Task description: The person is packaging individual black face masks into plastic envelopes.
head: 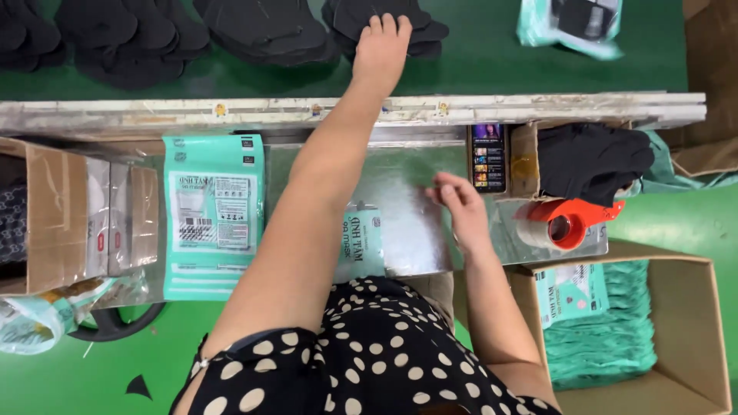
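Observation:
My left hand [382, 44] reaches far forward over the grey rail and rests palm down on a pile of black masks [419, 23] on the green belt. My right hand [460, 206] hovers over the shiny metal worktop [400, 177], fingers loosely curled on the edge of a clear and teal pouch [407, 234] lying there. A stack of teal printed pouches [214, 215] lies to the left of my arm.
More black mask piles [131, 34] line the belt. A phone [489, 157] leans by a small box of black masks [592, 161]. An orange tape dispenser [569, 223] sits at right. Open cartons stand left [46, 215] and lower right [646, 330], the latter holding filled teal packs.

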